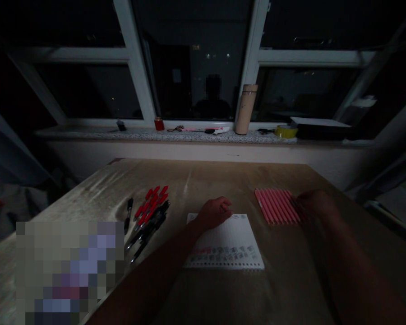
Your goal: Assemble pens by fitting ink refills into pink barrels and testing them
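A spiral notebook (pixel 238 232) lies open on the table, its coil towards me, with rows of pink and grey marks near the coil. My left hand (pixel 216 212) rests over its far edge, fingers curled in and no object showing in them. To the right, several pink pencil-like sticks (pixel 277 206) lie side by side in a neat row. My right hand (pixel 316 204) is at the right end of that row, fingers bent and together. Dim light and blur hide what those fingers hold.
On the left lie red-capped pens (pixel 152 205), black pens (pixel 149 232) and a separate black pen (pixel 128 214). Behind the wooden table (pixel 206 176), a windowsill bears a beige flask (pixel 246 110), a red jar (pixel 159 124), yellow tape (pixel 286 131) and a dark box (pixel 321 131). Part of the left foreground is pixelated.
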Tool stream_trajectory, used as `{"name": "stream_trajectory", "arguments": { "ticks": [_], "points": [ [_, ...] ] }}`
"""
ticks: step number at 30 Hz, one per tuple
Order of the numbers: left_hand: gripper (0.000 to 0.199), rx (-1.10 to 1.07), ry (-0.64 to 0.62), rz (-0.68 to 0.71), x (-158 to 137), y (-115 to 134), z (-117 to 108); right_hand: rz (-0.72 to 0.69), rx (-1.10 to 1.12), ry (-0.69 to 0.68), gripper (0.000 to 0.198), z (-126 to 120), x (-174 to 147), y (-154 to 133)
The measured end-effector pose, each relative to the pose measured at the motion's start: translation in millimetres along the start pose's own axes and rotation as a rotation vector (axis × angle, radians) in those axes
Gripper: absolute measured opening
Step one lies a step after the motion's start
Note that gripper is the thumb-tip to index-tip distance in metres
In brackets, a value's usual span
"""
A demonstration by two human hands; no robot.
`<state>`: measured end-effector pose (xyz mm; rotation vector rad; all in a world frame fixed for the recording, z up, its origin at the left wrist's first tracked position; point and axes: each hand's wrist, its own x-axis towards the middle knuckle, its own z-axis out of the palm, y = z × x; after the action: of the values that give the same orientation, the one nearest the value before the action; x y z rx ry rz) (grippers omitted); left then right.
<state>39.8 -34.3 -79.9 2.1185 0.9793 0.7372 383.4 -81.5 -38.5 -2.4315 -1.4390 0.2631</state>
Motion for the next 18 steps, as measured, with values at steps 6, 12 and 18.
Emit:
{"name": "stream_trajectory", "arguments": {
  "ticks": [6,12,18],
  "points": [
    [0.029,-0.022,-0.013,0.011,-1,1,-4,0.045,-0.069,-0.061,0.026,3,2,-5],
    [0.025,0.129,-0.087,0.022,3,14,-13,0.028,0.026,-0.028,0.017,4,1,0],
    [0.019,0.498,-0.267,0.160,13,35,-17,0.045,0.142,0.069,0.017,4,0,4]
  ]
}}
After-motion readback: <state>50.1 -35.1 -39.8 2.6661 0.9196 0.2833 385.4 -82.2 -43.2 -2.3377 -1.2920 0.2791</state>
